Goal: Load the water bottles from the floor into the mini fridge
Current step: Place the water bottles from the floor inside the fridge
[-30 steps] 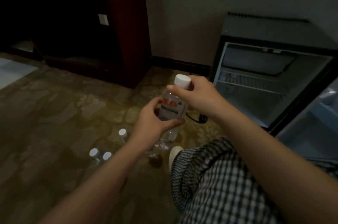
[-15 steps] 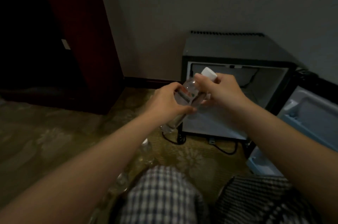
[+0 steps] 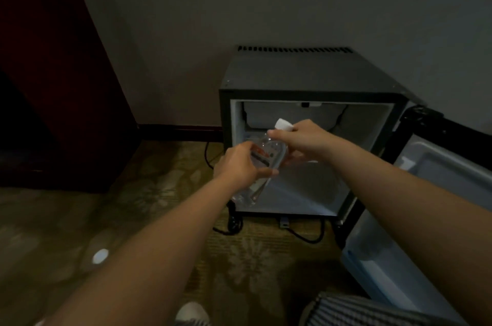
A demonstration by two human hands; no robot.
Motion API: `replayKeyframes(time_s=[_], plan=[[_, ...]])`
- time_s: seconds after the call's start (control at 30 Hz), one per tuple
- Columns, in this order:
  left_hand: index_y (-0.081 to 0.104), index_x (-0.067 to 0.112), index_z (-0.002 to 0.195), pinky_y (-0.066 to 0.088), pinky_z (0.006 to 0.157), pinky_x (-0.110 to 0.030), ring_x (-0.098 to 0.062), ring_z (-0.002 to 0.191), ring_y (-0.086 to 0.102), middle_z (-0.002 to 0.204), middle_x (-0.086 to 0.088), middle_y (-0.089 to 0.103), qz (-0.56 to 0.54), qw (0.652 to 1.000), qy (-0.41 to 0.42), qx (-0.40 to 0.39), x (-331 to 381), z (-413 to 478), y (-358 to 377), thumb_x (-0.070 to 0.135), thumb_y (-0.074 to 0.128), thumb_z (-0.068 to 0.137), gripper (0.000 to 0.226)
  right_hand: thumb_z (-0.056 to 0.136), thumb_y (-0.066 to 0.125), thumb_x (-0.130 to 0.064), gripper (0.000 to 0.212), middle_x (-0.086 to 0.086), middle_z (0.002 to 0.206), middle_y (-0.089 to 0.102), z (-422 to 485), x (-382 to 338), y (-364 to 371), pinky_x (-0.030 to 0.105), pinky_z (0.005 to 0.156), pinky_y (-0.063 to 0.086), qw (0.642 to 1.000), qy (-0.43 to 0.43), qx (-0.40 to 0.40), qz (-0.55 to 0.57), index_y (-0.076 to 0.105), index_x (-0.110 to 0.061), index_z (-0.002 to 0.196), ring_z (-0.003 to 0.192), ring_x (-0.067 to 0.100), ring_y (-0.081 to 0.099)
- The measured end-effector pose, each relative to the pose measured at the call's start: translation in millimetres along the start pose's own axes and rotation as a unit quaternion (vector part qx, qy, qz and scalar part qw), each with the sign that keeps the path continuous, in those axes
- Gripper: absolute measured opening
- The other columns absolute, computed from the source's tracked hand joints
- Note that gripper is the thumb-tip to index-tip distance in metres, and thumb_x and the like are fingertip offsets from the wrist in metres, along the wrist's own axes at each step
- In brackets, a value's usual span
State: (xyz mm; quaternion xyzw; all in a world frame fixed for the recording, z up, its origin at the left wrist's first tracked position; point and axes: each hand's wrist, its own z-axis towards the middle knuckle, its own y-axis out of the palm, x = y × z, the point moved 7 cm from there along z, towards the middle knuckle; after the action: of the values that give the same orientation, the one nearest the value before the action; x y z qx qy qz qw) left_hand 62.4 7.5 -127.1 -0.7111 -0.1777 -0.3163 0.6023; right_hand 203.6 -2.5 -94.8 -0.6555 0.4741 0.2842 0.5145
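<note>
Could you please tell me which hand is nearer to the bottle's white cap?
Right. The right hand grips the bottle at its neck, just below the cap; the left hand holds the bottle further down, away from the cap.

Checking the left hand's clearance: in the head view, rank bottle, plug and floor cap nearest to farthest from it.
1. Bottle, gripped by the left hand.
2. Plug, on the carpet below.
3. Floor cap, lower left, toward the person.

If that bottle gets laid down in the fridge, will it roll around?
Probably: the water bottle looks round, so lying down it may roll. Standing, it looks tall and narrow, so it might tip. Its clear plastic probably dents a bit when squeezed.
</note>
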Motion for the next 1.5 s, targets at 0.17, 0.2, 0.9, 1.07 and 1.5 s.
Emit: replayKeyframes(time_s=[0.17, 0.2, 0.9, 1.07, 1.5], plan=[[0.055, 0.035, 0.091, 0.056, 0.083, -0.041, -0.015, 0.094, 0.063, 0.104, 0.005, 0.065, -0.024, 0.999, -0.001, -0.04, -15.5, 34.3, 35.0, 0.049, 0.081, 0.059, 0.044, 0.083, 0.067, -0.04, 0.047, 0.017, 0.099, 0.066, 37.2, 31.1, -1.1, 0.04, 0.072, 0.06, 0.999, 0.045, -0.005, -0.014, 0.057, -0.003, 0.11, 0.083, 0.028, 0.069], [0.056, 0.034, 0.093, 0.057, 0.082, -0.041, -0.014, 0.091, 0.064, 0.103, 0.005, 0.066, -0.025, 0.998, 0.0, -0.049, -20.2, 40.5, 44.1, 0.049, 0.081, 0.059, 0.045, 0.083, 0.067, -0.039, 0.046, 0.016, 0.098, 0.066, 44.0, 39.8, -0.8, 0.038, 0.07, 0.06, 0.998, 0.058, -0.009, -0.016, 0.057, -0.003, 0.109, 0.082, 0.028, 0.069], [0.052, 0.019, 0.128, 0.044, 0.097, -0.027, -0.022, 0.118, 0.054, 0.128, -0.006, 0.058, -0.031, 0.974, -0.067, -0.212, -95.8, 105.6, 152.2, 0.025, 0.067, 0.084, 0.048, 0.085, 0.066, -0.029, 0.014, 0.0, 0.085, 0.066, 131.5, 144.9, 42.1, 0.025, 0.074, 0.05, 0.993, 0.037, 0.0, -0.11, 0.065, -0.015, 0.09, 0.08, 0.01, 0.061], [0.045, 0.012, 0.126, 0.054, 0.068, -0.023, -0.021, 0.091, 0.056, 0.103, -0.007, 0.057, -0.064, 0.958, -0.091, -0.264, -106.7, 107.4, 174.4, 0.003, 0.05, 0.093, 0.035, 0.088, 0.062, -0.029, 0.04, 0.005, 0.126, 0.06, 146.4, 164.7, 54.4, 0.029, 0.094, 0.044, 0.981, 0.008, 0.017, -0.195, 0.055, -0.016, 0.125, 0.115, 0.023, 0.056], [0.047, 0.007, 0.132, 0.048, 0.096, -0.033, -0.021, 0.1, 0.054, 0.129, -0.011, 0.056, -0.322, 0.895, -0.264, -0.158, -138.9, 118.0, 209.7, -0.002, 0.055, 0.087, 0.046, 0.09, 0.057, -0.033, 0.037, 0.008, 0.13, 0.058, 176.1, 187.4, 68.3, 0.029, 0.092, 0.042, 0.983, 0.053, 0.063, -0.161, 0.055, -0.02, 0.125, 0.118, 0.026, 0.054]])
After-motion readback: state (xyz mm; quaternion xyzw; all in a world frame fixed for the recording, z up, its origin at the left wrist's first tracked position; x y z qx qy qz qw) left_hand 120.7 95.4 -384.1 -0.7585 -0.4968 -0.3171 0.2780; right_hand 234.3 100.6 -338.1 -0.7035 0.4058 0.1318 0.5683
